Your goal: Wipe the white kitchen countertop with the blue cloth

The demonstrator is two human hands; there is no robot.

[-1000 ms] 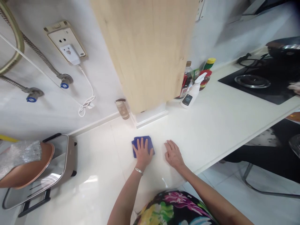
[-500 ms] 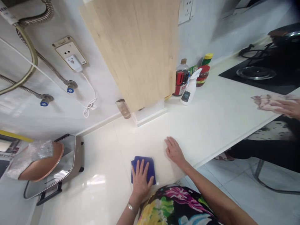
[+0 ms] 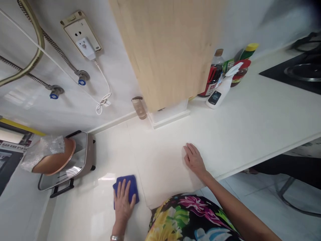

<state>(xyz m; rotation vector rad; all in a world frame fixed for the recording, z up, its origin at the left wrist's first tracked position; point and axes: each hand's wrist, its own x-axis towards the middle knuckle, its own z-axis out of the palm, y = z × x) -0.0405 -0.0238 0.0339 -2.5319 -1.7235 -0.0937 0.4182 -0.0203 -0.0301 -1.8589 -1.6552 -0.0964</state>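
Observation:
My left hand lies flat on a folded blue cloth, fingers spread, pressing it to the white countertop. A metal bracelet or watch band shows at that wrist. To the right, my right hand rests on the counter near its front edge. Its fingers are stretched out with nothing in them. Between and beyond the two hands, a small translucent brownish container leans by the wall next to the wooden cabinet panel.
A rectangular electric cooker with a copper-coloured pan stands at left. Near the cabinet are a white spray bottle, a dark sauce bottle and a red-lidded jar. A black hob lies at right. Someone's dark-clothed leg shows beyond the edge.
My left hand has slid the blue cloth leftward across the counter. My right hand stays about in place. The view has shifted, and another person's hand with a pale cloth has left it.

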